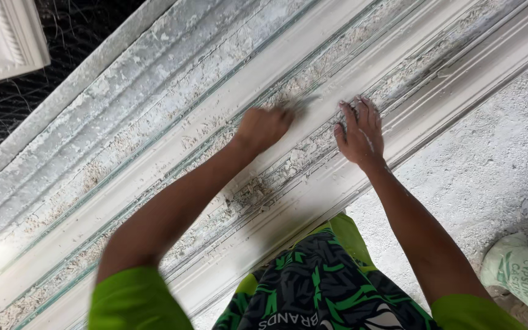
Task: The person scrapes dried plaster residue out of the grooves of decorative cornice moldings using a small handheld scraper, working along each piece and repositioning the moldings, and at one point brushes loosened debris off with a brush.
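Two hands work on a long, ridged plaster mould that runs aslant across the counter. The right hand lies flat with fingers spread, seemingly to brace the person. The left hand is curled closed around a small blurred tool and presses it into a crumb-filled groove.

Matt crumbly plaster mould, rough dusty floor
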